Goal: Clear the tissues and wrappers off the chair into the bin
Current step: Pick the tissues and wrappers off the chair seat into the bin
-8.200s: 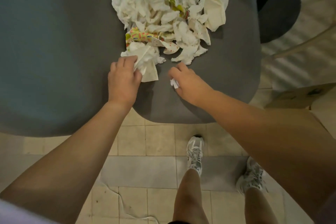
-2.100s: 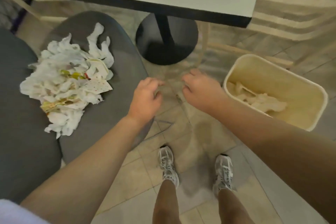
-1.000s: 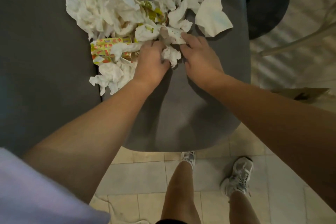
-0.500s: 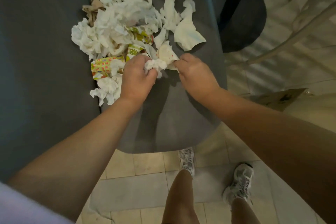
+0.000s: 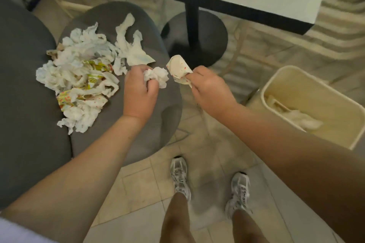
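Tissues [image 5: 79, 69] heaped on the chair [image 5: 138, 134] — left hand [image 5: 139, 92] grips a wad [image 5: 157, 77], right hand [image 5: 209, 89] pinches a wrapper [image 5: 177, 67] — bin [image 5: 276, 83] nearby.

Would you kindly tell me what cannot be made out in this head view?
- Bin: far corner cut off by the right edge; its near wall hides part of the floor inside.
- Crumpled tissue: partly hidden inside the left hand.
- Spotted wrapper: lower end hidden by the right hand.
- Pile on the chair: wrapper print too blurred to read.
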